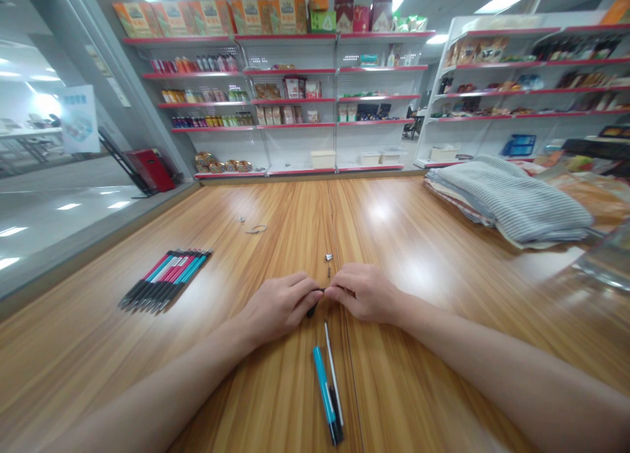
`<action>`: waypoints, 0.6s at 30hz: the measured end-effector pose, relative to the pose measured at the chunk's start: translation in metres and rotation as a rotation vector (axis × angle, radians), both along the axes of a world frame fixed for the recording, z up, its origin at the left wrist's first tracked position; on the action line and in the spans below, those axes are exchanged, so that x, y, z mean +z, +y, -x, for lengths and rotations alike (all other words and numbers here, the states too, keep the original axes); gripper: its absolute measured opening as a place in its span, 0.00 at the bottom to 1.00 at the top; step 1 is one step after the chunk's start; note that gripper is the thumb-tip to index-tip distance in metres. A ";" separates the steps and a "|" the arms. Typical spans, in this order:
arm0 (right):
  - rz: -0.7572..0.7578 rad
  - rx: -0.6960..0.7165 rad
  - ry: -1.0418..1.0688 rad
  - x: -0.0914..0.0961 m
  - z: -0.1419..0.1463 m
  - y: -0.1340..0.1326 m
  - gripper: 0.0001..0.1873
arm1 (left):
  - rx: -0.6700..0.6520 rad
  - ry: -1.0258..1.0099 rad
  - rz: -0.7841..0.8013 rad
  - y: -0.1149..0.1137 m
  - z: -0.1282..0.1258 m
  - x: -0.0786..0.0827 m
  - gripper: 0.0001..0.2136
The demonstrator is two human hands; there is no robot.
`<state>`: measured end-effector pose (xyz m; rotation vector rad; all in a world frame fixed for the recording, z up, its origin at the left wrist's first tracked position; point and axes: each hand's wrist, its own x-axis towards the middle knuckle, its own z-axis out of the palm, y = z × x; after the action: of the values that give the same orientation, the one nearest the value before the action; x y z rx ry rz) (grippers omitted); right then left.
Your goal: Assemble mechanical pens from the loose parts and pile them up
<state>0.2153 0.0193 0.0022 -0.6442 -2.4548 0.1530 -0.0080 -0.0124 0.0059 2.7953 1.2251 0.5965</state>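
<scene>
My left hand (pixel 283 302) and my right hand (pixel 364 292) meet over the table, both closed in a pinch on a small black pen grip (pixel 312 311). Fingers cover most of it; one dark end shows below my left thumb. Just beyond the fingertips lie a small silver pen tip (pixel 329 258) and a tiny spring (pixel 329 272). Nearer to me, a turquoise pen barrel (pixel 323 384) with a black end rests beside a thin white ink refill (pixel 333 377).
Several turquoise, pink and black pens (pixel 167 279) lie in a row at left. A thin ring (pixel 256 229) and a small metal piece (pixel 241 220) are farther back. Folded striped cloth (pixel 516 197) is piled at right, near a clear container (pixel 608 259). Stocked shelves (pixel 295 98) stand behind the table.
</scene>
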 end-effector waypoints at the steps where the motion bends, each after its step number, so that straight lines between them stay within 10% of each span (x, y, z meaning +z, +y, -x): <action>1: -0.003 0.004 -0.005 0.000 0.000 0.000 0.15 | 0.001 -0.011 0.006 0.000 0.000 0.000 0.10; 18: -0.023 0.025 0.022 0.001 -0.001 0.000 0.13 | -0.006 0.005 0.033 -0.001 0.001 0.001 0.08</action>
<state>0.2160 0.0194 0.0030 -0.5990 -2.4408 0.1401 -0.0088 -0.0135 0.0068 2.7738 1.2155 0.5639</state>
